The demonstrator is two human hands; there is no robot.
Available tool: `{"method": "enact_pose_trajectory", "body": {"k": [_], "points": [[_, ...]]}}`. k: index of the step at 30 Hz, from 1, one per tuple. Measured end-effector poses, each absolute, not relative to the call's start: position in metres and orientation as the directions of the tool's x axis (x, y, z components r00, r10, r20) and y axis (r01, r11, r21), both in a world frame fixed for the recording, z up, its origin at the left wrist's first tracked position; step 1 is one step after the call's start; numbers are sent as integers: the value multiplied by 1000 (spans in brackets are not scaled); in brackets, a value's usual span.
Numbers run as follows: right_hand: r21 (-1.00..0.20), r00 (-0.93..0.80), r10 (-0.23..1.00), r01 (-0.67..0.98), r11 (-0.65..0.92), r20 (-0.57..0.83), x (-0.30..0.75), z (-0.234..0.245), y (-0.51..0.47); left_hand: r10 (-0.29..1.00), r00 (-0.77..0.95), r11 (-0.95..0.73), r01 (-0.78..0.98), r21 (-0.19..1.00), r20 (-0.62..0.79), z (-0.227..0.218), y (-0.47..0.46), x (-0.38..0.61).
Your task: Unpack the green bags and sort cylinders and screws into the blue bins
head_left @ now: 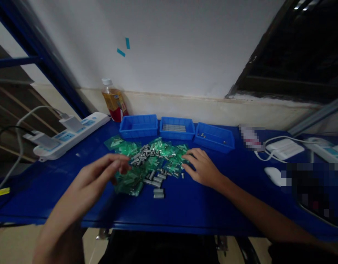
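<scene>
Small green plastic bags (132, 179) lie heaped on the blue table, with loose grey metal pieces (143, 156) among them. A few of the metal blocks (158, 193) sit apart at the near side of the heap. My left hand (101, 176) hovers left of the bags, thumb and fingers drawn together; whatever they hold, if anything, is hidden. With fingers spread, my right hand (203, 167) rests at the right edge of the heap, its fingertips by a green bag (174, 161). A small screw-like piece (182, 175) lies just below those fingertips.
Three blue bins stand along the back: the left bin (138, 131), the middle bin (177, 134) with metal blocks, the right bin (214, 143) with small pieces. A drink bottle (114, 101), power strip (72, 135), white charger (287, 149) and white mouse (275, 176) surround them.
</scene>
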State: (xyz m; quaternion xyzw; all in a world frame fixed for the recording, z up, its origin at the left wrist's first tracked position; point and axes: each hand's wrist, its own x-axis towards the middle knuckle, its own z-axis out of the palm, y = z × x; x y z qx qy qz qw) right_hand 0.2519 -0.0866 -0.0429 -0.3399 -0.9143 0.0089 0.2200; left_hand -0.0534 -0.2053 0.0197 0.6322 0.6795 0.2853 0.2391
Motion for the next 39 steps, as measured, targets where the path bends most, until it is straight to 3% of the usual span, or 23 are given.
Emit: {"method": "enact_pose_trajectory", "body": {"k": [1,4,7,9,12,15,22,26,32,36,39], "points": [[-160,-675,624,618,770,394,252,-42,-87,991,-112,38,753,657,71,25,-182,-52],[-156,-678,622,617,771,391,253,-42,-88,997,22,-51,901,430,73,25,-122,-46],[-175,-671,629,617,767,393,254,-42,-88,970,243,-233,946,224,-16,15,-91,-41],[-191,-662,639,621,760,392,253,-41,-88,959,277,-268,956,118,-65,11,-82,-40],[-220,-649,658,627,747,382,252,-39,-89,967,238,-236,971,27,-93,9,-75,-41],[-257,-636,685,638,726,356,250,-37,-89,967,235,-233,972,28,-101,8,-67,-44],[-317,-619,718,644,696,320,249,-37,-85,969,246,-239,952,190,-15,9,-65,-52],[-317,-624,673,595,739,396,249,-37,-84,962,263,-265,839,476,72,19,-84,-30],[-230,-544,528,522,821,652,246,-29,-99,946,309,-242,480,843,96,17,-110,34],[-208,-504,445,457,865,741,242,-30,-104,941,329,-179,299,937,75,3,-115,56],[-219,-496,425,421,880,757,242,-30,-98,934,353,-172,298,939,59,-3,-113,58]]}}
